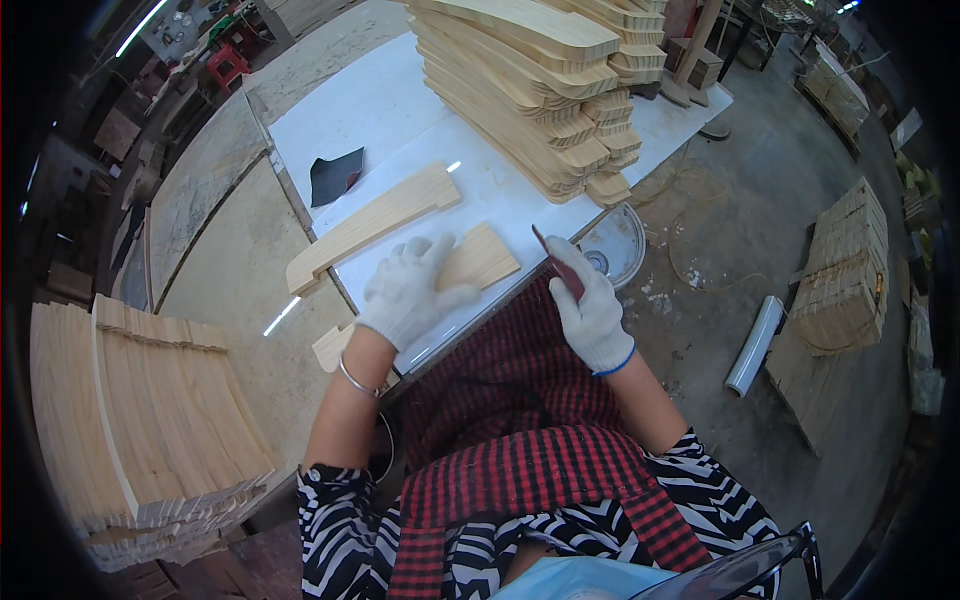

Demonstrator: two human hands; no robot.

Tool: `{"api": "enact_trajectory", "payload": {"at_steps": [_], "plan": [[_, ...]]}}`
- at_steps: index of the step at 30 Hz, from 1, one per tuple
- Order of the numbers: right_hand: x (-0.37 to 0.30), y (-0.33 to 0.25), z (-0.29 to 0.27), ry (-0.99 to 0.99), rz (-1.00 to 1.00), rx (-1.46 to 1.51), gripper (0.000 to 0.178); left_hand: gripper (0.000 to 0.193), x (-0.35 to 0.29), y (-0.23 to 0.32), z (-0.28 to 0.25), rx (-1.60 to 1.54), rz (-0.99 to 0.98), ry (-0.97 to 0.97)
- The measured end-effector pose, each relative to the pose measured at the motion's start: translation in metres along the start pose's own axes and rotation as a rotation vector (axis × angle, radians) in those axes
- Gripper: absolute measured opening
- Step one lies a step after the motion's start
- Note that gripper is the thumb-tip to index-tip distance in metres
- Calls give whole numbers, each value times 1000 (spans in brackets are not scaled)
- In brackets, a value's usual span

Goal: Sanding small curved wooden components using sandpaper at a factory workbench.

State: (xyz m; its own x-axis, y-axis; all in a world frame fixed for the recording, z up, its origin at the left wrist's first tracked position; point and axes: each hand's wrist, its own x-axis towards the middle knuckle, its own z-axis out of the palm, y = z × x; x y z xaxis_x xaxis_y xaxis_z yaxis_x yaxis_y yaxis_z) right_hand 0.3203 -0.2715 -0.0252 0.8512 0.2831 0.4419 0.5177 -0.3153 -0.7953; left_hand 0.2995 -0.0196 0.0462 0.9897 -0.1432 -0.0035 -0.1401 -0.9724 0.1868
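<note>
My left hand [408, 290], in a white knit glove, lies across a pale shaped wooden piece [483, 258], its fingers toward the far edge and its thumb along the near edge. The middle of the piece is hidden under the glove; its narrow end shows beside my wrist. In my gloved right hand [597, 320], a folded reddish-brown sheet of sandpaper [566, 268] is pinched between thumb and fingers, apart from the wood, off the table's near edge. A second wooden piece [375, 222] lies just beyond my left hand.
A dark sandpaper sheet [336, 177] rests on the white tabletop [385, 110]. Tall stacks of shaped wood [540, 100] stand at the far right. More wooden pieces [170, 400] are piled at left. A white bucket [628, 248] and a plastic-film roll [755, 345] are on the floor.
</note>
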Motion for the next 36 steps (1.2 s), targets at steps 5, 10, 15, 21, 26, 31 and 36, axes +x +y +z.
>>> {"api": "enact_trajectory", "payload": {"at_steps": [5,10,15,21,26,31,36], "plan": [[9,-18,14,-252,-193,-197,53,85,-24,17,45,-18,-4,220],[62,-8,49,-293,-215,-348,45,80,-19,22,43,-101,47,217],[11,-33,23,-315,-223,-269,47,80,-23,16,50,-88,31,279],[54,-7,51,-234,-237,-323,44,80,-20,20,40,-110,49,203],[17,-23,34,-250,-283,-323,47,80,-25,15,51,-109,64,278],[46,-10,48,-205,-252,-327,49,81,-17,16,48,-93,51,203],[6,-21,27,-238,-305,-354,54,80,-21,15,49,-75,14,213]]}}
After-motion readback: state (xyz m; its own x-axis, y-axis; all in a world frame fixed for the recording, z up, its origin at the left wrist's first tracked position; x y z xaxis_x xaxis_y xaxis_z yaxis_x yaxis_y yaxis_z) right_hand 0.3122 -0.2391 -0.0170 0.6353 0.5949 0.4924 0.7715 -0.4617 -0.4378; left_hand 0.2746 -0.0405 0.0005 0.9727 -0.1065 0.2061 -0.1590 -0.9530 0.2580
